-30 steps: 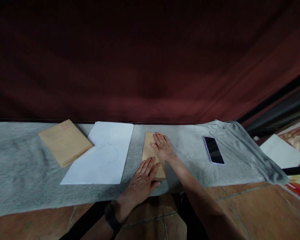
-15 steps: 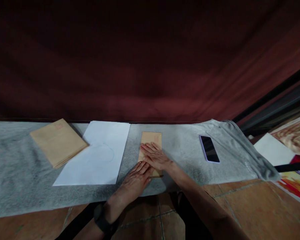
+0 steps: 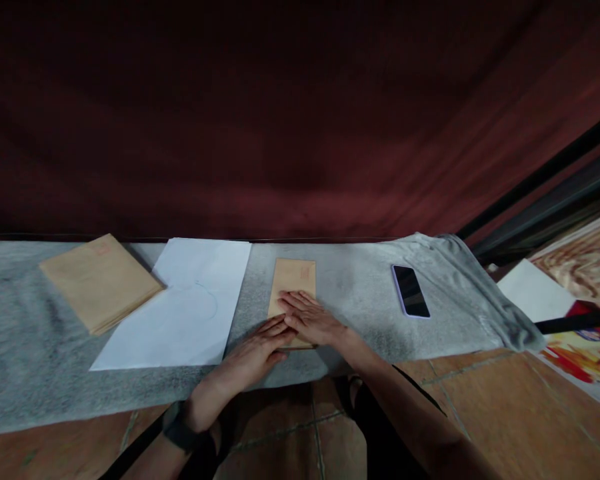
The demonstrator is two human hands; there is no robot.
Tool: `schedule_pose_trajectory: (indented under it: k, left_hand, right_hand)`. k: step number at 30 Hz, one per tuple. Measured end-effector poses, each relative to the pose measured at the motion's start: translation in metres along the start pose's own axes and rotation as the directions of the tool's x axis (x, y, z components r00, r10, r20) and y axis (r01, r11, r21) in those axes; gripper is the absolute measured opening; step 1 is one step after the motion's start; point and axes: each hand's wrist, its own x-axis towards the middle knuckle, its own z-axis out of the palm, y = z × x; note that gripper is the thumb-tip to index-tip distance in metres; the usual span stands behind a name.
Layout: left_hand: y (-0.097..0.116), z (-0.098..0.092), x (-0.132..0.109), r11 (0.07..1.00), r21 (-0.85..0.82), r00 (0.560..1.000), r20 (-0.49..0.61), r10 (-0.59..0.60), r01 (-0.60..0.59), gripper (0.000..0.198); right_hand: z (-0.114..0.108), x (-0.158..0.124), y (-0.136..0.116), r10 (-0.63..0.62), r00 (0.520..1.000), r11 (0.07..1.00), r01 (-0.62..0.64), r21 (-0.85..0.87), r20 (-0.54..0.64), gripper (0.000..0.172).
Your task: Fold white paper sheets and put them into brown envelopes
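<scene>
A brown paper envelope (image 3: 294,273) with small red print lies on the grey cloth in front of me. My right hand (image 3: 313,319) rests flat on its middle, fingers stretched out. My left hand (image 3: 257,350) lies flat over the envelope's lower left part, its fingertips meeting the right hand's fingers. Neither hand grips anything. The envelope's centre and part of its near end are hidden beneath my hands.
A stack of brown envelopes (image 3: 100,280) overlaps white paper sheets (image 3: 175,333) on the left, the top sheet bearing a faint curved line. To the right lies a phone (image 3: 412,292). Grey cloth (image 3: 360,333) covers the narrow surface, with a dark red curtain (image 3: 300,167) behind.
Both hands have slid slightly toward the near end of the envelope, uncovering more of its far part. The whole view has shifted a little, moving everything left in the picture.
</scene>
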Motion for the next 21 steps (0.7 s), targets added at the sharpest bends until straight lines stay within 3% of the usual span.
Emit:
schedule_pose_trajectory:
  k: [6,16,21]
  left_hand:
    - [-0.01,-0.005,-0.001,0.988,-0.138,0.998,0.004,-0.065,0.065,0.062]
    - [-0.013,-0.005,0.002,0.971,-0.224,0.992,-0.072,-0.102,0.084,0.042]
    - [-0.018,0.003,0.002,0.974,-0.186,0.972,-0.167,-0.162,0.131,0.051]
  right_hand:
    - [0.001,-0.004,0.019,0.119,0.986,0.987,-0.13,-0.093,-0.117,0.056]
    - [0.003,-0.033,0.004,-0.024,1.0,1.0,0.024,-0.017,-0.017,0.058]
    - [0.002,-0.045,-0.004,-0.046,0.998,0.998,0.044,-0.047,-0.053,0.063]
